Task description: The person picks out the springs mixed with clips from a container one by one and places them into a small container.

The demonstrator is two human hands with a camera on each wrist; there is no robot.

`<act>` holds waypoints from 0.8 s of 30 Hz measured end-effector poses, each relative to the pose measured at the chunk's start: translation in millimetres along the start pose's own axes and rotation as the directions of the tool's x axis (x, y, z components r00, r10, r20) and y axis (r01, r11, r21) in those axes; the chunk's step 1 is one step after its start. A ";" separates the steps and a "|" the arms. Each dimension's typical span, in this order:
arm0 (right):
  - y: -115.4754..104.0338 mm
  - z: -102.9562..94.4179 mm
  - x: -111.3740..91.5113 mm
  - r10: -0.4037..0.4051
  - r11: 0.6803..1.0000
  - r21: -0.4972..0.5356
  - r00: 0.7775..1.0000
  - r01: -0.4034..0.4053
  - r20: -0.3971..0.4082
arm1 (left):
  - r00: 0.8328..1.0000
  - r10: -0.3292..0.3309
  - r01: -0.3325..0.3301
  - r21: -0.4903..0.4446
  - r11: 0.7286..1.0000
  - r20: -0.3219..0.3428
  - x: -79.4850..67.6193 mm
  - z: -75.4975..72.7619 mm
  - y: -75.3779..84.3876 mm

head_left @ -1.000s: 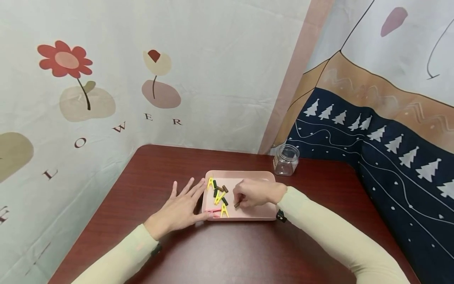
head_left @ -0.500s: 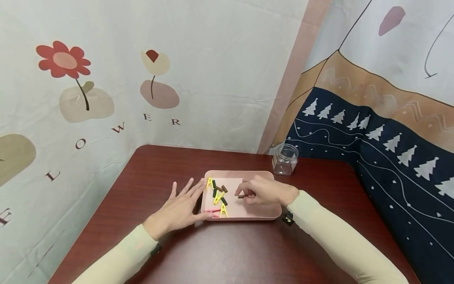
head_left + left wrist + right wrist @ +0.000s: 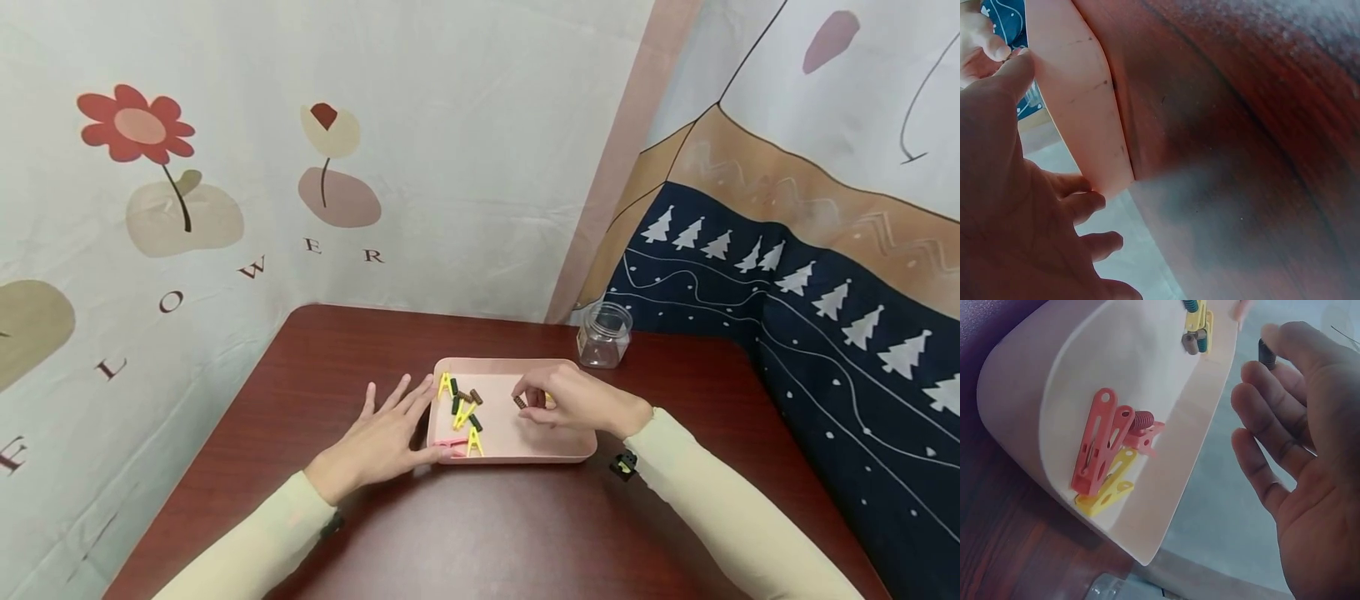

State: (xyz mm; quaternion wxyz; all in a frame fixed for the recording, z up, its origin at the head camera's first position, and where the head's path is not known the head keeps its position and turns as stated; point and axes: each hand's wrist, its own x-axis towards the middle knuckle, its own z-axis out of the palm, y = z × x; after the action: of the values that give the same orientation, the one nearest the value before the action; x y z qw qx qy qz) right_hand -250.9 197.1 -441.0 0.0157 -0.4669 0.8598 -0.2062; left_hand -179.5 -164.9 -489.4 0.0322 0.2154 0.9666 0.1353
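While the left hand (image 3: 375, 451), fingers spread, is touching the tray (image 3: 510, 450) at left, likely steadying it, the right hand (image 3: 576, 400) is pinching 1 brown spring (image 3: 519, 402) over mid-tray, fingertip grip probably suiting its smallness.

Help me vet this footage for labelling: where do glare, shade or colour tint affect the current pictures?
Head view: a soft, pale glare patch on the table in front of the tray; left wrist view: left hand in shade, whitish glare toward the upper right corner; right wrist view: right hand in shade, a bluish cast over much of the picture.
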 end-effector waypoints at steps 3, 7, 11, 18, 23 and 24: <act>1.2 -1.2 -2.4 0.014 1.000 0.026 1.000 -0.014 -0.004 | 1.000 0.003 -0.003 0.004 1.000 0.004 0.6 -0.9 0.4; 1.7 -2.7 -6.5 0.063 0.997 0.040 0.998 -0.063 -0.003 | 1.000 0.010 -0.010 0.005 1.000 0.016 0.6 -2.5 1.2; 0.1 -5.4 -11.7 0.114 0.993 -0.004 0.993 -0.115 -0.029 | 1.000 0.008 -0.008 0.001 1.000 0.024 0.1 -3.4 1.6; 1.4 -11.8 -19.8 0.098 0.991 -0.078 0.986 -0.109 -0.138 | 1.000 -0.003 0.004 -0.008 1.000 0.021 -0.7 -1.5 1.6; 7.4 -15.8 -25.8 0.103 0.988 -0.093 0.974 -0.124 -0.201 | 1.000 0.001 -0.001 0.000 1.000 0.030 0.0 -0.6 1.4; 9.3 -16.3 -27.3 0.106 0.987 -0.095 0.972 -0.128 -0.212 | 1.000 0.001 -0.001 0.000 1.000 0.028 0.1 -0.6 1.5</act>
State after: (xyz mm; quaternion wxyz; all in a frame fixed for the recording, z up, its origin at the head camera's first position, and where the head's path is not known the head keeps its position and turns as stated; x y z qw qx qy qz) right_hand -246.4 229.2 -434.1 -0.0867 -0.3917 0.8927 -0.2053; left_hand -179.0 -163.7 -488.4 0.0456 0.2177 0.9659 0.1324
